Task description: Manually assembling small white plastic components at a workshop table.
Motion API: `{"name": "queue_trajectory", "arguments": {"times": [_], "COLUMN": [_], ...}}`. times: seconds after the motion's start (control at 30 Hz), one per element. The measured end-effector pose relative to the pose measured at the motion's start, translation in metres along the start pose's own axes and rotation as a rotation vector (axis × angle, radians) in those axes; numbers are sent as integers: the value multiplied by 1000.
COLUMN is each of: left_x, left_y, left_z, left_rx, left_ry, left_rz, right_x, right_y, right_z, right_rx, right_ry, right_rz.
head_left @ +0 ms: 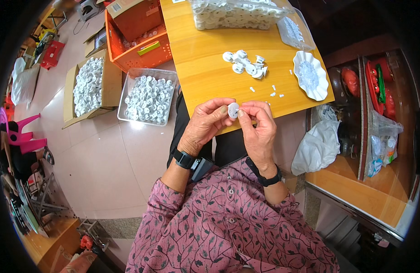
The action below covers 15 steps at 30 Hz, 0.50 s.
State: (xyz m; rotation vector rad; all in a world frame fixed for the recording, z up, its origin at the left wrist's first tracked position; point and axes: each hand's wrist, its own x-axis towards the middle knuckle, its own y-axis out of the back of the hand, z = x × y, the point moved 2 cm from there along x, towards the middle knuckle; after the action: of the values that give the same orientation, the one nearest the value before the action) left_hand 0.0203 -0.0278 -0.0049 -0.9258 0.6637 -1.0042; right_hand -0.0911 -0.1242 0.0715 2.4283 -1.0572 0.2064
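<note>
Between thumb and fingers, my left hand (211, 119) grips a small round white plastic part (233, 110) just over the table's near edge. My right hand (258, 125) is pinched against the right side of that part; whatever tiny piece its fingertips hold is mostly hidden. Beyond my hands, a loose group of similar white plastic parts (246, 65) lies on the yellow wooden table (196, 59). Several tiny white pieces (273, 94) are scattered nearer to me. At the right, a white scalloped dish (321, 88) holds a heap of small clear or whitish pieces.
A clear bin of white parts (196, 22) stands at the table's far side, beside a clear tray (308, 43). On the floor to the left are a clear tub (121, 113), a cardboard box (69, 104) and an orange crate (141, 57). Wooden shelving (362, 132) stands right.
</note>
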Motion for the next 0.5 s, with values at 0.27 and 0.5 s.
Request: {"name": "queue_trajectory", "arguments": {"times": [0.27,0.5], "left_x": [0,1], "left_y": [0,1], "left_z": [-1,-2], "left_rx": [5,20], "left_ry": [-4,-18], "left_rz": [0,-3], "right_x": [1,1], "right_y": [0,-1], "right_z": [0,2], "right_rx": [-26,-27], "right_ry": [23,12], "right_rz": [-9,-5]}}
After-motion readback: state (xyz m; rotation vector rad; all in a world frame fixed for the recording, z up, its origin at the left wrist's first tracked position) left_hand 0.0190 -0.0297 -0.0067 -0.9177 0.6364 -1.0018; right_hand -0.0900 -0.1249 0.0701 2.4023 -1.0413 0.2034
